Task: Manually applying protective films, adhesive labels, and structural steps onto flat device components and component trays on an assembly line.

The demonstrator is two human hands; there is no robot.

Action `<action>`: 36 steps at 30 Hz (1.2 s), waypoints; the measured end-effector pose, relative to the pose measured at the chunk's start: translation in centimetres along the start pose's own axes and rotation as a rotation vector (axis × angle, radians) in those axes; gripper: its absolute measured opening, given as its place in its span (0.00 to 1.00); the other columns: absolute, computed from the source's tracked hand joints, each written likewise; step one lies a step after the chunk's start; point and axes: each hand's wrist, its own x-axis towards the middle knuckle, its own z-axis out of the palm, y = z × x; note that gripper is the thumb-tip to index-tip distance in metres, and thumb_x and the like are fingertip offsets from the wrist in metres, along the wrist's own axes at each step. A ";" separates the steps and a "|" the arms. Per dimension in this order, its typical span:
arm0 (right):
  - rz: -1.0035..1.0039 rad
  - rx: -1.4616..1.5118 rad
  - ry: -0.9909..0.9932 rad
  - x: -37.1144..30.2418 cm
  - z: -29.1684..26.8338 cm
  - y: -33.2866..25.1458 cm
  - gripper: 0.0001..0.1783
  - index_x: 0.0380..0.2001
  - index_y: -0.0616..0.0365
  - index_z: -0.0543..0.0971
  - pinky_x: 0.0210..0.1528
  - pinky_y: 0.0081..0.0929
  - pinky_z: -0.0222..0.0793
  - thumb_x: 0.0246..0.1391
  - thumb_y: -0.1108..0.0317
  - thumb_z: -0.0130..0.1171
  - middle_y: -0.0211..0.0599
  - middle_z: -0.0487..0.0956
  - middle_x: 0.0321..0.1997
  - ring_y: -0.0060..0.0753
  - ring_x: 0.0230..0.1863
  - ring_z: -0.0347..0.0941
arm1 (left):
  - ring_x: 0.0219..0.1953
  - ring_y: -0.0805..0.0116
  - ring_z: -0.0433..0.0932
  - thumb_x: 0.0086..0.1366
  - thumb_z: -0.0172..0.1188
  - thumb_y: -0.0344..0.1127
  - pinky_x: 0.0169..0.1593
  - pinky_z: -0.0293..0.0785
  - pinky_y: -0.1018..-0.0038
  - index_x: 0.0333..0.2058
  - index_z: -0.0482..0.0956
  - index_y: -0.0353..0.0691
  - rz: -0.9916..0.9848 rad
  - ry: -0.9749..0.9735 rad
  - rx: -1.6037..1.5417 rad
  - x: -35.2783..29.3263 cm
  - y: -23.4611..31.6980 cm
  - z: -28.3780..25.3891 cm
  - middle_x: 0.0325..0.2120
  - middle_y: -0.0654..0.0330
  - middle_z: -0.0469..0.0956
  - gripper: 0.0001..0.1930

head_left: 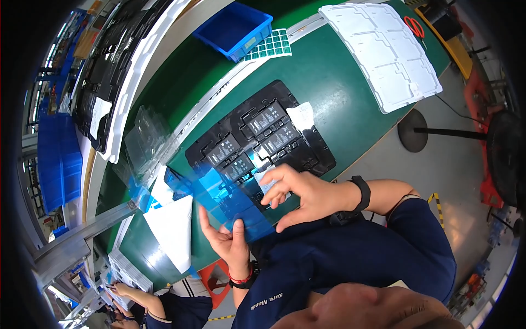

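Near the black tray (322,151), your left hand (231,249) pinches the blue film (233,202), right hand (316,196) loosely curled; uneven pulling could crease it.

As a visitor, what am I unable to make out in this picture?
All in the head view:
- Black moulded plastic tray: near edge hidden behind the right hand and the translucent blue plastic sheet.
- Small black rectangular packs: print too small.
- Right fingertips: whether they touch anything is unclear; overlap hides it.
- Dark-shirted co-worker: cut off by the lower edge.
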 end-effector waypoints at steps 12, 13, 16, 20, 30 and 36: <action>-0.251 -0.337 -0.044 0.2 0.3 1.0 0.17 0.45 0.60 0.75 0.33 0.33 0.67 0.49 0.73 0.61 0.39 0.71 0.29 0.40 0.31 0.70 | 0.43 0.64 0.79 0.50 0.70 0.25 0.46 0.75 0.73 0.53 0.70 0.31 0.270 -0.243 0.321 -0.9 -1.3 0.2 0.43 0.47 0.78 0.30; -0.291 -0.362 -0.032 0.2 0.4 0.9 0.15 0.42 0.60 0.76 0.33 0.32 0.67 0.48 0.73 0.61 0.38 0.71 0.29 0.39 0.31 0.70 | 0.38 0.63 0.81 0.50 0.69 0.23 0.42 0.76 0.73 0.51 0.72 0.31 0.334 -0.238 0.391 -0.6 -1.0 0.4 0.38 0.48 0.80 0.28; -0.359 -0.447 -0.062 0.2 0.1 0.5 0.12 0.36 0.60 0.78 0.33 0.31 0.67 0.44 0.74 0.62 0.36 0.71 0.29 0.37 0.32 0.70 | 0.34 0.62 0.83 0.49 0.69 0.22 0.39 0.77 0.74 0.45 0.74 0.31 0.454 -0.260 0.399 0.0 0.3 0.6 0.35 0.49 0.81 0.23; -0.507 -0.476 -0.061 0.7 -0.6 0.6 0.10 0.31 0.61 0.79 0.32 0.29 0.67 0.40 0.75 0.63 0.35 0.73 0.32 0.37 0.33 0.70 | 0.37 0.67 0.80 0.45 0.72 0.26 0.40 0.75 0.76 0.44 0.75 0.35 0.271 -0.332 0.302 -0.2 0.0 0.1 0.37 0.54 0.80 0.24; -0.561 -0.468 -0.113 0.8 -2.2 1.4 0.12 0.32 0.68 0.80 0.29 0.29 0.71 0.42 0.74 0.67 0.41 0.78 0.30 0.35 0.30 0.73 | 0.25 0.63 0.80 0.46 0.69 0.30 0.30 0.73 0.76 0.29 0.83 0.39 0.380 -0.353 0.409 0.9 -0.3 0.7 0.26 0.56 0.82 0.09; -0.495 -0.408 -0.052 0.5 -2.5 2.2 0.12 0.32 0.66 0.80 0.30 0.29 0.71 0.42 0.72 0.68 0.42 0.80 0.35 0.35 0.32 0.74 | 0.26 0.63 0.80 0.46 0.71 0.34 0.33 0.72 0.76 0.28 0.83 0.39 0.404 -0.298 0.497 1.1 -0.3 1.2 0.25 0.57 0.81 0.10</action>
